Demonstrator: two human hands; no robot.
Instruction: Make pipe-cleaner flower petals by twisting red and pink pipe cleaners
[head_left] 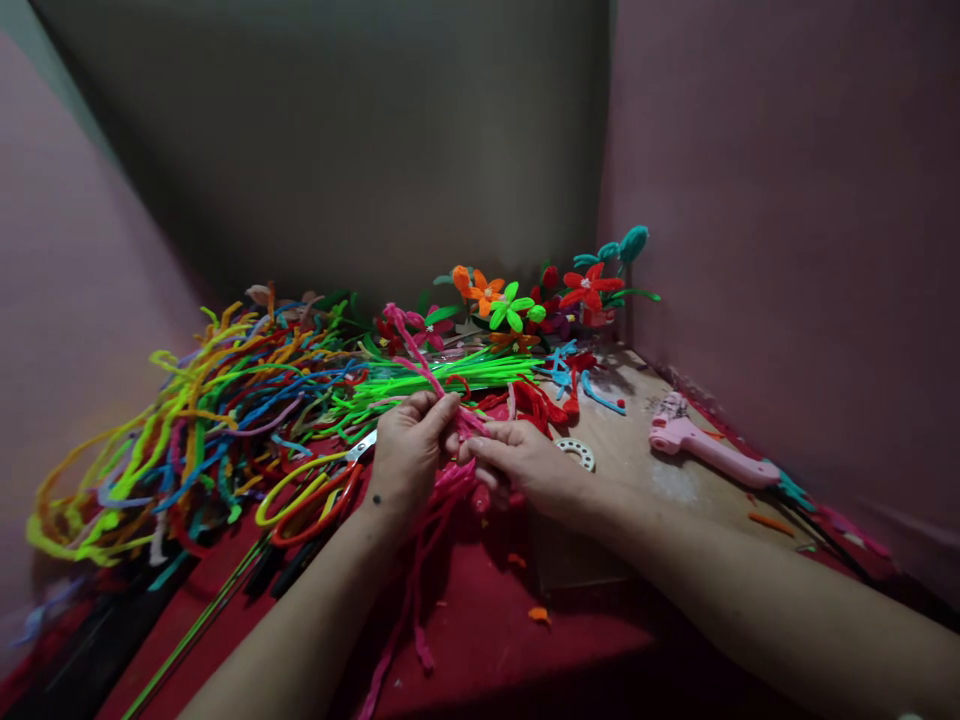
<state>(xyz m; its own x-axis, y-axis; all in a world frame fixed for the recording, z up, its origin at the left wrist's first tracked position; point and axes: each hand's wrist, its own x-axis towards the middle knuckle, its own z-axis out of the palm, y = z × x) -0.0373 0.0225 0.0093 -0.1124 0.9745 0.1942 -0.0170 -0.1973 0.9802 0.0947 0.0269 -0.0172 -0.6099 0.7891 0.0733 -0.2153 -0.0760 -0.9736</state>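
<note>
Pink pipe cleaners (420,360) run up and to the left from between my two hands, which meet near the middle of the view. My left hand (411,445) is closed, thumb and fingers pinching the pink stems. Close against it, my right hand (525,462) pinches the same pink stems from the right side. More pink pipe cleaners (420,590) hang or lie below the hands over the red surface. Just left of my left hand lie scissors with yellow and orange handles (304,495). A white disc with holes (576,453) is behind my right wrist.
A tangled heap of many-coloured pipe cleaners (217,420) fills the left. Bright green stems (450,375) lie behind the hands, finished-looking fuzzy flowers (510,307) behind those. On the board (622,400) at right rests a pink glue gun (705,448). Walls close in behind and right.
</note>
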